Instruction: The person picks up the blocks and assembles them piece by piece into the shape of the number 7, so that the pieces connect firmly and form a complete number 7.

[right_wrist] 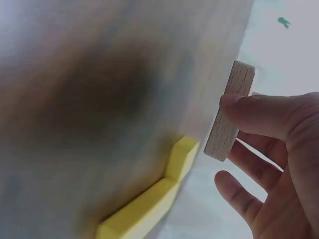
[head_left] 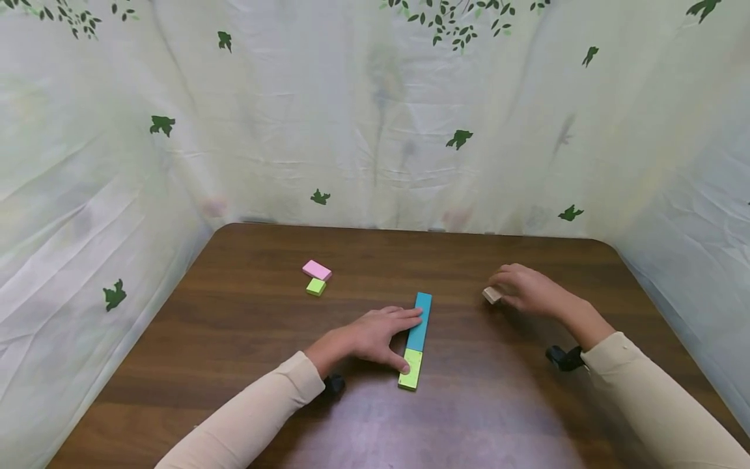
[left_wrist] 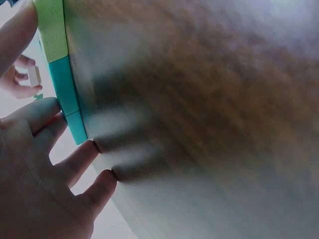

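My left hand [head_left: 377,335] lies along a straight row of blocks, fingers spread and fairly straight. Its thumb touches a lime green block [head_left: 413,371] at the near end, and fingertips touch the blue part [head_left: 419,332] of the row. A seam across the blue part shows in the left wrist view. To the right, my right hand [head_left: 524,290] pinches a plain wooden block [right_wrist: 231,112] between thumb and fingers. In the right wrist view the wooden block appears raised off the table, its grain visible.
A pink block [head_left: 317,270] and a small lime block [head_left: 316,286] lie together at the table's back left. Yellow blocks [right_wrist: 149,206] appear below the right hand in its wrist view; the head view hides them. A printed curtain [head_left: 351,130] surrounds the brown table [head_left: 263,247].
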Tool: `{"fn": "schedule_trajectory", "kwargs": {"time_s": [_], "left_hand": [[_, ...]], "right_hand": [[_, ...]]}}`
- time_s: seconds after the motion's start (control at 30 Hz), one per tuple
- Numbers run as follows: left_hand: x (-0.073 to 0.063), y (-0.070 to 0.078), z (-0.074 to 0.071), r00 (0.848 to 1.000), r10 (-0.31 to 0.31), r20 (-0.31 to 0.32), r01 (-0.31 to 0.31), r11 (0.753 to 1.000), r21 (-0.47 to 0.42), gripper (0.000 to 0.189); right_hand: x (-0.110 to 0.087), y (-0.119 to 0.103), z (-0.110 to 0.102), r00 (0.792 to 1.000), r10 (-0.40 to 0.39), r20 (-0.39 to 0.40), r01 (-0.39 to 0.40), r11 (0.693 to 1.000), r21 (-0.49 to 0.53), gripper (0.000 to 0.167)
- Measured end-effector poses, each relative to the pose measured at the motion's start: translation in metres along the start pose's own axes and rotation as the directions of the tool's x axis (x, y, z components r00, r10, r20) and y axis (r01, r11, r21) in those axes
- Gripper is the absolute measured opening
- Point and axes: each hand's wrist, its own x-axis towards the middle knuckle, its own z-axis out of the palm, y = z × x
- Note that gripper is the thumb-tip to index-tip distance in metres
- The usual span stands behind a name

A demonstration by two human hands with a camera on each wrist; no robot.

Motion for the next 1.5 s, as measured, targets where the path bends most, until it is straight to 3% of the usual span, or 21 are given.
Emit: {"fn": "schedule_trajectory", "kwargs": {"time_s": [0.5, 1.0, 1.5], "left_hand": [[0.001, 0.000, -0.001, 1.000, -0.005, 0.005, 0.005, 1.000, 0.000, 0.091], [-0.002, -0.002, 0.001, 1.000, -0.006, 0.011, 0.007, 1.000, -0.023, 0.090], [0.002, -0.003, 0.001, 1.000, 0.002, 0.005, -0.001, 1.000, -0.030, 0.089]], "right_hand": [[0.049, -0.009, -0.016, 0.998, -0.060, 0.028, 0.062, 0.996, -0.069, 0.026], [0.098, -0.030, 0.012, 0.993, -0.072, 0.098, 0.076, 0.996, -0.039, 0.023], [0.117, -0.043, 0.026, 0.986, -0.058, 0.154, 0.062, 0.998, -0.020, 0.027]]}}
